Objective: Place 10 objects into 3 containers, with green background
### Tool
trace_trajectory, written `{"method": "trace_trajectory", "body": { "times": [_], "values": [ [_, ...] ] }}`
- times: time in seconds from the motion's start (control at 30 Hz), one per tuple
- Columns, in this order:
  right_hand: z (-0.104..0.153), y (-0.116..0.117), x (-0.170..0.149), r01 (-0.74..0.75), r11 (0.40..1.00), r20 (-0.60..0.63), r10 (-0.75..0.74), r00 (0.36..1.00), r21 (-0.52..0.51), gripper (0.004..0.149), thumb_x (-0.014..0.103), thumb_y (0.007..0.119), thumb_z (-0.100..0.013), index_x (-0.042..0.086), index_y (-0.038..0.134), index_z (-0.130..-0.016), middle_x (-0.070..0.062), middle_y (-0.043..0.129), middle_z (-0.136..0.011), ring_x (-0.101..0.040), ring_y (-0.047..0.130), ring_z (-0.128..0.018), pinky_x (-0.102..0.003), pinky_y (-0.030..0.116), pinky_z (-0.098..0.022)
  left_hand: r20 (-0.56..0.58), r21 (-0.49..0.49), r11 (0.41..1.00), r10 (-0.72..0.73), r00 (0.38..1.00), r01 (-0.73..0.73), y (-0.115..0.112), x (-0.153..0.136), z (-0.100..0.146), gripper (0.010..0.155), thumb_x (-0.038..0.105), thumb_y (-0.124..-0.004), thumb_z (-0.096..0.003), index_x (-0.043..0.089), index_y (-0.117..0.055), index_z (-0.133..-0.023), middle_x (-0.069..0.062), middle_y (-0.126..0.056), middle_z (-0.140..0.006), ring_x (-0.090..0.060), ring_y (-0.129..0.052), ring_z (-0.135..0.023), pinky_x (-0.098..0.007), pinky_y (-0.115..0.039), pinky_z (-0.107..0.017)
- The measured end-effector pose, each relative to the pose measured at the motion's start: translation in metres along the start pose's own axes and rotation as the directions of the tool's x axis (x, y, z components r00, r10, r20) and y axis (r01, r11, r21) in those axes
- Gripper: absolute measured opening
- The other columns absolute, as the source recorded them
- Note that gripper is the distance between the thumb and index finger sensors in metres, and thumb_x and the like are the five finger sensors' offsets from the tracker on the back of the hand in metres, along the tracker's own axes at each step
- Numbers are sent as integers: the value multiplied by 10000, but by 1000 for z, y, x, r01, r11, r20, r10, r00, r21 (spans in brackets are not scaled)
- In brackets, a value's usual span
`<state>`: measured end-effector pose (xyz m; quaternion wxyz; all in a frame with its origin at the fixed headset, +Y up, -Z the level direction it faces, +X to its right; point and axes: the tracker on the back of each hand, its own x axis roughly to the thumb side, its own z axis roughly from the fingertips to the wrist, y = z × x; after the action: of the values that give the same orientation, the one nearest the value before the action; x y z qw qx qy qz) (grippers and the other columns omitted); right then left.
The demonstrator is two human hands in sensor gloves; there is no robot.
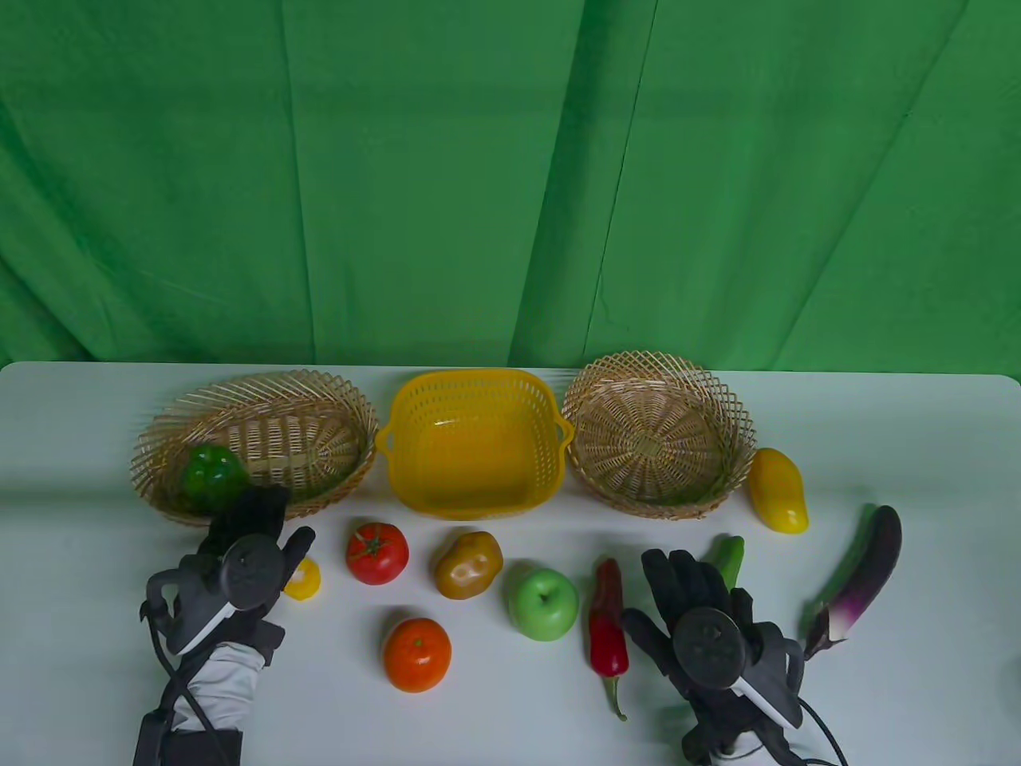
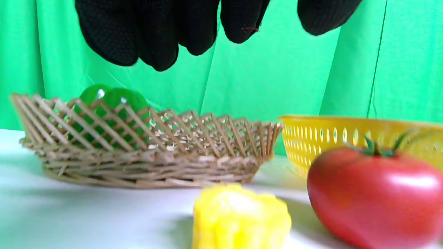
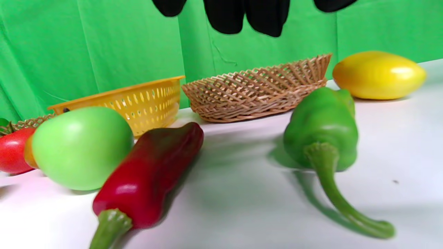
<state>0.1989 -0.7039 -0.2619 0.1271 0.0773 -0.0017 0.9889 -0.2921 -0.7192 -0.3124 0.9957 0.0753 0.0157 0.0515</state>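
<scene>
Nothing's being held: left hand (image 1: 243,558) is spread above the yellow corn piece (image 2: 240,218), right hand (image 1: 706,630) above the green pepper (image 3: 323,128).

Count of items on the tabletop (image 1: 877,702), by kind.

Containers: 3.
- wicker baskets: 2, namely the oval wicker basket (image 1: 159,447) and the round wicker basket (image 1: 738,423)
- yellow plastic basket (image 1: 476,383): 1

Produce pieces: 10.
- green bell pepper (image 1: 209,472): 1
- small yellow piece (image 1: 305,580): 1, kind unclear
- tomato (image 1: 376,552): 1
- potato (image 1: 468,565): 1
- orange (image 1: 416,654): 1
- green apple (image 1: 544,604): 1
- red chili pepper (image 1: 607,618): 1
- long green pepper (image 3: 323,124): 1
- yellow mango (image 1: 779,489): 1
- eggplant (image 1: 861,576): 1

Tally by place: 1 piece inside a container, 9 pieces on the tabletop.

Gloved hands: 2, the left hand (image 1: 243,558) and the right hand (image 1: 702,630).
</scene>
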Motion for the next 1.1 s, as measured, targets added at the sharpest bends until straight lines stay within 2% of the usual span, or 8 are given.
{"method": "trace_trajectory", "body": {
  "times": [0.3,0.6,0.67,0.77,0.9,1.0,1.1],
  "values": [
    [-1,1,-1,2,1000,0,-2,1000,1,783,700,450,-556,278,315,-1201,-196,412,-1266,-511,443,-1116,-770,352,-748,9,-94,995,-16,1000,17,-30,0,12,680,601,-615,-564,257,-533,-1145,-154,-625,-1157,-417,-772,-1004,-568,-725,-640],
    [-1,2,0,-10,1000,-3,10,1000,15,783,699,451,-556,277,314,-1201,-197,414,-1266,-511,448,-1115,-770,356,-748,8,-221,973,-68,998,68,-56,-1,10,685,589,-647,-554,263,-540,-1146,-202,-586,-1173,-438,-758,-1010,-566,-726,-641],
    [-1,2,0,-11,1000,-5,11,1000,15,781,700,451,-556,281,314,-1200,-197,414,-1265,-512,448,-1114,-770,354,-748,11,-250,965,-77,997,77,-57,0,8,680,585,-659,-552,286,-535,-1151,-215,-567,-1180,-439,-756,-1015,-552,-732,-646],
    [-1,1,-1,-9,1000,-8,9,1000,12,783,699,452,-556,278,312,-1201,-198,410,-1267,-513,445,-1114,-770,355,-748,18,-240,966,-92,996,94,-57,1,6,668,572,-691,-540,287,-575,-1132,-214,-612,-1159,-416,-804,-989,-524,-760,-633],
    [-1,1,-1,-11,1000,-11,11,1000,10,782,699,451,-557,279,311,-1201,-197,409,-1267,-512,444,-1115,-770,354,-748,23,-258,962,-83,996,86,-59,5,1,668,553,-742,-518,261,-601,-1103,-153,-748,-1093,-350,-911,-917,-468,-816,-597],
    [-1,2,-1,-14,1000,-12,15,1000,13,782,698,452,-556,278,313,-1201,-199,412,-1266,-514,445,-1114,-771,355,-747,33,-258,959,-115,993,119,-59,6,-2,679,545,-775,-500,257,-598,-1089,-125,-792,-1054,-305,-956,-871,-412,-848,-583],
    [-1,2,-1,-18,1000,-14,19,1000,16,781,698,451,-557,278,314,-1201,-199,414,-1265,-514,447,-1114,-771,355,-747,34,-273,956,-105,994,110,-59,7,-4,682,536,-790,-491,251,-595,-1079,-107,-811,-1032,-285,-963,-852,-398,-852,-579]
  ]
}}
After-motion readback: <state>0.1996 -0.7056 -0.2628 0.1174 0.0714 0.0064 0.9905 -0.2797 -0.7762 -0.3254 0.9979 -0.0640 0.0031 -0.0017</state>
